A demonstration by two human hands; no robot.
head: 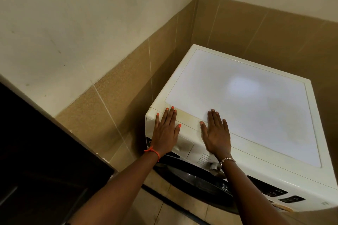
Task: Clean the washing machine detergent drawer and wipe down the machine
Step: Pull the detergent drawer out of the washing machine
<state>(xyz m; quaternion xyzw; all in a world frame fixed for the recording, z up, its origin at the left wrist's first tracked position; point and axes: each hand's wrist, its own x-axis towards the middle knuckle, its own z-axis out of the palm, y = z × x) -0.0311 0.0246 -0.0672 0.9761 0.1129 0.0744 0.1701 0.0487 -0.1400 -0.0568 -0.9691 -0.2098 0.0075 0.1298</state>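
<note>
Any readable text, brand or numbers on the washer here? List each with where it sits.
No text can be read as it stands.
Grey print beside the dial on the front of the washing machine: too small and blurred.
Marks on the dark display panel: unreadable.
Dark label left of the detergent drawer: blurred, unreadable.

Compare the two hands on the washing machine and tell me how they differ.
The left hand lies at the front left corner of the washing machine, above the detergent drawer; the right hand lies nearer the middle, above the dial. The left wrist wears an orange string, the right a pale metal bracelet. Both rest flat, palms down, fingers straight, holding nothing.
</note>
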